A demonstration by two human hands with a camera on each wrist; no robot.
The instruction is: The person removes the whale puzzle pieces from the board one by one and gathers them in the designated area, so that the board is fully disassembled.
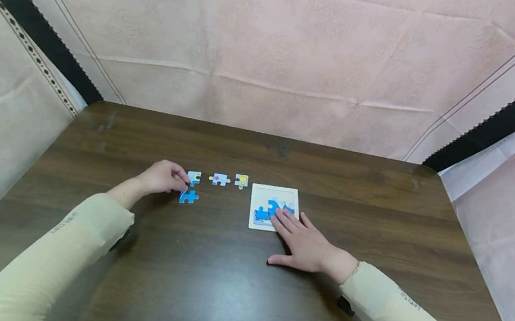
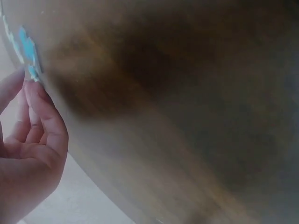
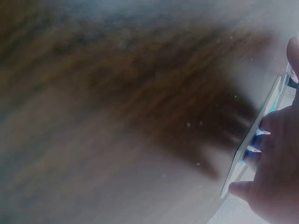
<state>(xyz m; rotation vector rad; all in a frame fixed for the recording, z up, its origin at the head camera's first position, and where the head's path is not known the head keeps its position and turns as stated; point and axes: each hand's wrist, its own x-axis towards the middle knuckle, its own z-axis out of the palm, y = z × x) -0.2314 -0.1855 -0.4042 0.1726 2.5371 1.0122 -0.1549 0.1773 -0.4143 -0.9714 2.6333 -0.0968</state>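
Note:
My left hand (image 1: 166,178) is at the left of the loose jigsaw pieces, its thumb and fingertips pinching a small puzzle piece (image 2: 32,71) that the fingers mostly hide. Right by those fingertips lie a blue puzzle piece (image 1: 189,197) and a light-blue one with yellow (image 1: 194,176). With fingers spread, my right hand (image 1: 307,244) rests on the lower right of a white-framed puzzle board (image 1: 276,190). Joined blue pieces (image 1: 261,214) fill part of the board's lower half; the hand covers some of them. In the right wrist view, the fingers lie across the board's edge (image 3: 254,126).
Between the left hand and the board, a pale-blue piece with a purple spot (image 1: 220,179) and a yellow-patterned piece (image 1: 242,180) lie in a row. The brown wooden table (image 1: 201,289) ends at a pale cloth backdrop (image 1: 272,48).

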